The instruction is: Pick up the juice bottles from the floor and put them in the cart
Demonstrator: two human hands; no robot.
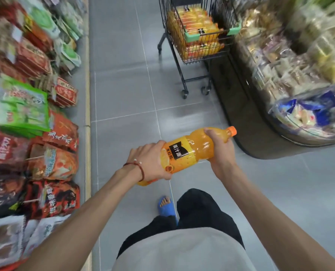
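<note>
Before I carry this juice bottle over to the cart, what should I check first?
1. Grip: left hand holds the base end of the bottle, right hand holds it near the neck: ok.
2. Cap on the bottle: ok.
3. Floor up to the cart free of obstacles: ok.
4. Room left in the cart, with other bottles already piled inside: cannot tell.
5. Cart within arm's reach from here: not ok, it stands further up the aisle.

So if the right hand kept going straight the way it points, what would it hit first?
Nothing soon, probably. The right hand grips the juice bottle near its neck and points forward-left over bare floor, passing left of the cart. The snack shelf may come later; depth is unclear.
</note>
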